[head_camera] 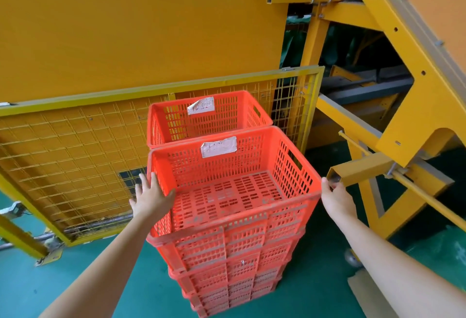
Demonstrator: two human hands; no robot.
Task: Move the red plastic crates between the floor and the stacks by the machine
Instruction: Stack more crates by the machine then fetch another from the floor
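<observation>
An empty red plastic crate tops a stack of several nested red crates in front of me on the green floor. Its far wall carries a white paper label. My left hand lies with straight fingers against the crate's left wall, thumb over the rim. My right hand holds the right rim, its fingers hidden behind the edge. A second red crate with a label stands behind, against the machine's mesh guard.
A yellow machine panel and wire mesh guard rise behind the stacks. To the right, a yellow steel frame with a protruding square tube sits close to my right hand. Cardboard lies on the floor at the lower right.
</observation>
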